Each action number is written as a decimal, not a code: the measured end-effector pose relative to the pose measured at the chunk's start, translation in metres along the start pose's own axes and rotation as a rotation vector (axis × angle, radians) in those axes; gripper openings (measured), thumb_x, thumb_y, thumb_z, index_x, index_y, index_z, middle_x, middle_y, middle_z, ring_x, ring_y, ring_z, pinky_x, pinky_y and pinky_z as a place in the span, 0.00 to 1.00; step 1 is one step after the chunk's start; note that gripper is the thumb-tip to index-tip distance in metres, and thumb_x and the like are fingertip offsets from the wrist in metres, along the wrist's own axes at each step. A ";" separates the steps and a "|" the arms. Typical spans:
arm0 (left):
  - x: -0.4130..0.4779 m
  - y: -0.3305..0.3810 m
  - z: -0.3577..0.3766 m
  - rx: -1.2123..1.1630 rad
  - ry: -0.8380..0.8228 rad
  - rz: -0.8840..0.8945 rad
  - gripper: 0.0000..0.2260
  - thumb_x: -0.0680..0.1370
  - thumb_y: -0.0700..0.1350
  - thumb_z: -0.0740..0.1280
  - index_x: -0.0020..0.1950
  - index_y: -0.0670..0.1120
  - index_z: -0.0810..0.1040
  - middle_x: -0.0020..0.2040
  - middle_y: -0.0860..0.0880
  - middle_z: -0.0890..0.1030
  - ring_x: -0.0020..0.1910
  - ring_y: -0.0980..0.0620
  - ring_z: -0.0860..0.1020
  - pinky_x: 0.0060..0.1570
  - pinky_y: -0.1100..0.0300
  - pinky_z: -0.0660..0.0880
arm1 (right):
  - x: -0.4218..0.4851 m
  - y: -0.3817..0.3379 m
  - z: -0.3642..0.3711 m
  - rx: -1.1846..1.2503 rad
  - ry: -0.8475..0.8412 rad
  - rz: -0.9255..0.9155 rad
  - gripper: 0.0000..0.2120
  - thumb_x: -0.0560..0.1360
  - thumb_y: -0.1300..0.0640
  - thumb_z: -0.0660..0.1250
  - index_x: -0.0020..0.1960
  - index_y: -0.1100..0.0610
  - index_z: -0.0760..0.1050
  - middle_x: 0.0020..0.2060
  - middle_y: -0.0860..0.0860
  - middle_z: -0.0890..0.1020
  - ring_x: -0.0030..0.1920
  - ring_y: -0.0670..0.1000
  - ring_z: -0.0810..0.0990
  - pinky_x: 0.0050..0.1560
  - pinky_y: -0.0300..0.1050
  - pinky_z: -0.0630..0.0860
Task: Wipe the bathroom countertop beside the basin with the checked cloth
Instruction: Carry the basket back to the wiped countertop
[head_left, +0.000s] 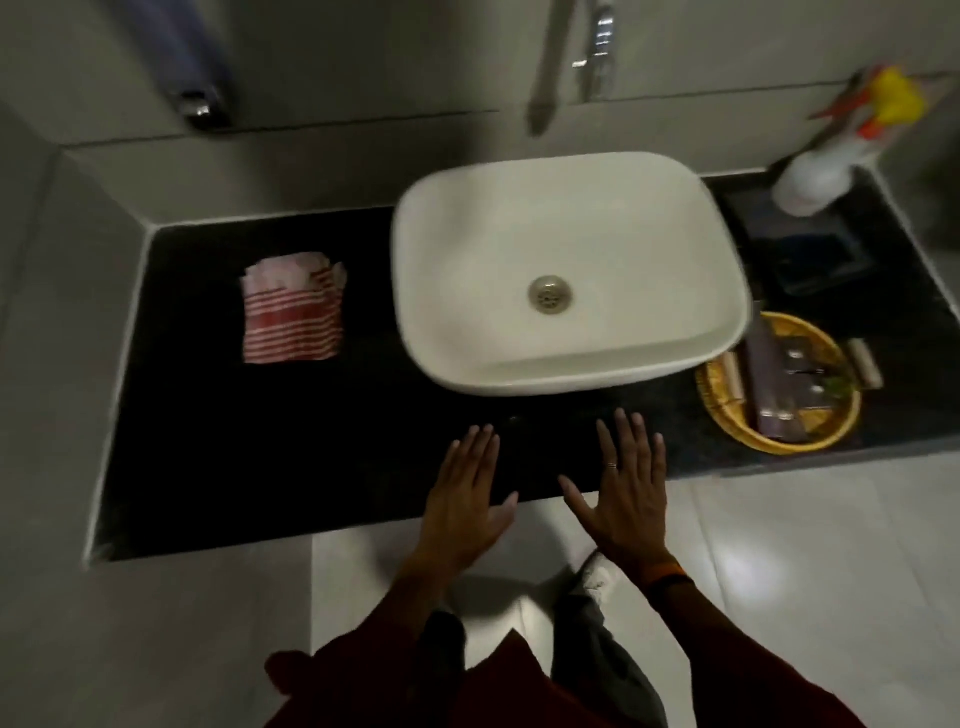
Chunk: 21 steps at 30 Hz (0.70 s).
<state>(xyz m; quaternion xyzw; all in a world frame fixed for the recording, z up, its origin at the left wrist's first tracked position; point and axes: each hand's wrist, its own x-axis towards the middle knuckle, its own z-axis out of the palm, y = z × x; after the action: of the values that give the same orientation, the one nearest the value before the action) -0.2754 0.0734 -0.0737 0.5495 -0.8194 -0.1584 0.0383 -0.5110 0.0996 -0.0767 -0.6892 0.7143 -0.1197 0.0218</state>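
1. Head view, fingers first: left hand (464, 493) and right hand (626, 483) are both spread flat, palms down, fingers extended and slightly apart, thumbs pointing toward each other. Neither hand grips anything.
2. Fingertips of both hands lie over the front strip of the black countertop (260, 441), just in front of the basin (566, 270). Whether the palms touch the surface or hover above it cannot be told.
3. A ring (613, 466) shows on one finger of the right hand; an orange band (667, 570) sits at the right wrist. Dark red sleeves (374, 649) cover both forearms.
4. Basin: white, rounded-rectangular, standing on the countertop; metal drain (550, 294) at its centre.
5. Checked cloth (292, 309): red and white, folded, lying flat on the countertop left of the basin, well apart from both hands and not touching the basin.
6. Right of the basin, toward the front: round yellow woven basket (727, 415) holding dark flat packets; small pale tubes rest at its edges.
7. Right of the basin, toward the back: white spray bottle (815, 179) with a yellow and orange head, beside a dark rectangular tray (810, 260).
8. Behind the basin: a chrome fitting (597, 47) on the grey tiled wall, blurred.
9. Pale floor tiles (805, 545) show below the counter edge.
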 end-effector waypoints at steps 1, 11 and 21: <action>0.018 0.030 0.003 -0.026 0.008 0.037 0.36 0.78 0.61 0.58 0.80 0.43 0.57 0.81 0.46 0.57 0.81 0.48 0.53 0.80 0.52 0.48 | 0.005 0.024 -0.010 0.008 0.035 0.020 0.42 0.78 0.32 0.59 0.80 0.60 0.60 0.81 0.60 0.59 0.82 0.60 0.54 0.79 0.68 0.55; 0.176 0.289 0.032 -0.172 0.047 0.195 0.35 0.80 0.61 0.57 0.81 0.44 0.54 0.82 0.46 0.57 0.80 0.51 0.58 0.78 0.54 0.60 | 0.075 0.291 -0.088 0.026 0.167 0.362 0.38 0.79 0.34 0.58 0.78 0.59 0.63 0.79 0.63 0.63 0.81 0.62 0.58 0.82 0.60 0.50; 0.223 0.322 0.018 -0.568 0.036 -0.323 0.29 0.80 0.39 0.62 0.80 0.47 0.55 0.59 0.37 0.80 0.56 0.39 0.81 0.55 0.48 0.81 | 0.104 0.308 -0.095 0.288 0.089 0.561 0.26 0.82 0.61 0.61 0.79 0.63 0.61 0.67 0.63 0.76 0.59 0.63 0.82 0.60 0.58 0.80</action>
<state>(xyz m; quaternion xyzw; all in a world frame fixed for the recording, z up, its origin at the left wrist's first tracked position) -0.6532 -0.0143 -0.0189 0.6423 -0.6441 -0.3751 0.1790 -0.8367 0.0171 -0.0324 -0.4492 0.8525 -0.2389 0.1202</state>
